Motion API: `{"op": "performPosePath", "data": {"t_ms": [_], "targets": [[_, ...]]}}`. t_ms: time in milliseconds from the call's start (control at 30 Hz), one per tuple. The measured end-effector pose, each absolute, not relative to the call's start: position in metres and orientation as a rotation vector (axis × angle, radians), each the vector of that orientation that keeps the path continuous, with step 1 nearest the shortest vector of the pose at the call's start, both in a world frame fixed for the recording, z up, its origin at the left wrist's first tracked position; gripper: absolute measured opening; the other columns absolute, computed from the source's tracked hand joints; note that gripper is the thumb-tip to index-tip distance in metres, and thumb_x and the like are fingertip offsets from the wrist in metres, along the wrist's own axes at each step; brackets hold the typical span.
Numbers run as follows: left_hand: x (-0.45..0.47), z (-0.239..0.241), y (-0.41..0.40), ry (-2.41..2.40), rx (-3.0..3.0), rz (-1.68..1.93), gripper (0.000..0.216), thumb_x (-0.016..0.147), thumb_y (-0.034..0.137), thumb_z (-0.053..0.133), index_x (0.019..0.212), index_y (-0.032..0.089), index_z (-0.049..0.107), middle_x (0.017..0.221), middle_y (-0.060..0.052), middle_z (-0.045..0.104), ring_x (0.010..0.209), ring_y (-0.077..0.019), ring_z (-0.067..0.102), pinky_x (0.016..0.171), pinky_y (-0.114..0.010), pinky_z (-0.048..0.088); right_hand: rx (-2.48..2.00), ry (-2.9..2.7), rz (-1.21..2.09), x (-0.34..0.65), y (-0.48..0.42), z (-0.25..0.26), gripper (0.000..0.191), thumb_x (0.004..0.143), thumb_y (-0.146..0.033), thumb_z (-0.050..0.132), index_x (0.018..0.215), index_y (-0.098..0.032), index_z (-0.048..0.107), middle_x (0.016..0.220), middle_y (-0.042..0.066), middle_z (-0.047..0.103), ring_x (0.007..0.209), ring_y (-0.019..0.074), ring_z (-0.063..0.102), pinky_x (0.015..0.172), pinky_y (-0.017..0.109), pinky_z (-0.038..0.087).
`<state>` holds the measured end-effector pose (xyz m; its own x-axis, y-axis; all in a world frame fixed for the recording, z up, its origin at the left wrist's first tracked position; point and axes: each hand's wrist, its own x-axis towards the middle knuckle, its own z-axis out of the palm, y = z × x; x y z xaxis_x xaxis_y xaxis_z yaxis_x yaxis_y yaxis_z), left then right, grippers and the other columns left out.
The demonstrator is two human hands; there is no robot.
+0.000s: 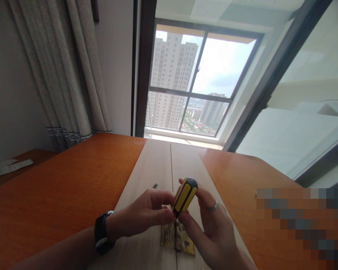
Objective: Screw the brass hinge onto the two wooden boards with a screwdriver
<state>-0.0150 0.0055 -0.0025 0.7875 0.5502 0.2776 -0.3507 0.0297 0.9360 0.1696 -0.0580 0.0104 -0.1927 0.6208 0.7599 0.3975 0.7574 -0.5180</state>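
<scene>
Right grip [216, 227] clasping yellow-black screwdriver [185, 196]; left grip [143, 214] pinching its neck, thumb against finger, above hinge [177, 238].

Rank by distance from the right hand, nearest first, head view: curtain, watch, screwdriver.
1. Screwdriver: in the right hand, yellow-and-black handle up.
2. Watch: off to the left, on the left wrist.
3. Curtain: farthest, at the picture's upper left.
</scene>
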Motion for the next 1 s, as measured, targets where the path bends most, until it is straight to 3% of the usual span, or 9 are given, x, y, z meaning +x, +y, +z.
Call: {"op": "performPosePath", "data": {"t_ms": [167, 400, 533, 833, 900, 1000], "targets": [[-0.014, -0.003, 0.004, 0.186, 1.336, 0.691, 0.047, 0.079, 0.053, 0.081, 0.103, 0.013, 0.075, 0.095, -0.006, 0.065, 0.086, -0.017, 0.056, 0.08, -0.027, 0.043, -0.785, -1.822, 0.271, 0.17, -0.058, 0.01, 0.051, 0.091, -0.012, 0.06, 0.137, -0.031, 0.05, 0.117, 0.009, 0.067, 0.113, 0.0275, 0.064, 0.091, 0.04, 0.057], [-0.012, -0.005, 0.006, 0.178, 1.306, 0.692, 0.043, 0.078, 0.045, 0.085, 0.104, 0.013, 0.074, 0.096, -0.005, 0.067, 0.084, -0.0142, 0.057, 0.078, -0.025, 0.044, -0.82, -1.834, 0.248, 0.171, -0.06, 0.011, 0.054, 0.092, -0.011, 0.059, 0.141, -0.03, 0.048, 0.122, 0.009, 0.066, 0.12, 0.0266, 0.061, 0.102, 0.042, 0.052], [-0.01, -0.009, 0.004, 0.269, 1.307, 0.686, 0.042, 0.076, 0.044, 0.087, 0.099, 0.011, 0.073, 0.09, -0.004, 0.067, 0.081, -0.0146, 0.058, 0.078, -0.027, 0.045, -0.746, -1.864, 0.263, 0.167, -0.059, 0.017, 0.052, 0.092, -0.011, 0.057, 0.139, -0.031, 0.049, 0.108, 0.007, 0.068, 0.111, 0.0248, 0.064, 0.094, 0.038, 0.055], [-0.009, -0.012, 0.004, 0.346, 1.387, 0.742, 0.041, 0.071, 0.045, 0.089, 0.088, 0.011, 0.072, 0.085, -0.004, 0.067, 0.079, -0.0164, 0.058, 0.08, -0.03, 0.047, -0.781, -1.852, 0.239, 0.164, -0.055, 0.021, 0.042, 0.085, -0.032, 0.077, 0.122, -0.03, 0.06, 0.099, 0.005, 0.069, 0.088, 0.0238, 0.068, 0.07, 0.031, 0.058], [-0.01, -0.007, 0.003, 0.301, 1.415, 0.744, 0.043, 0.072, 0.048, 0.087, 0.088, 0.012, 0.071, 0.085, -0.004, 0.065, 0.08, -0.0166, 0.057, 0.079, -0.029, 0.046, -0.796, -1.845, 0.204, 0.164, -0.056, 0.02, 0.042, 0.085, -0.032, 0.077, 0.124, -0.03, 0.059, 0.098, 0.005, 0.071, 0.09, 0.0242, 0.069, 0.071, 0.031, 0.059], [-0.014, 0.001, 0.001, 0.22, 1.459, 0.707, 0.043, 0.081, 0.053, 0.078, 0.088, 0.011, 0.072, 0.084, -0.005, 0.063, 0.081, -0.0184, 0.056, 0.079, -0.03, 0.045, -0.827, -1.833, 0.164, 0.165, -0.058, 0.018, 0.047, 0.09, -0.023, 0.069, 0.134, -0.03, 0.054, 0.107, 0.006, 0.072, 0.097, 0.0233, 0.071, 0.086, 0.033, 0.059]]}}
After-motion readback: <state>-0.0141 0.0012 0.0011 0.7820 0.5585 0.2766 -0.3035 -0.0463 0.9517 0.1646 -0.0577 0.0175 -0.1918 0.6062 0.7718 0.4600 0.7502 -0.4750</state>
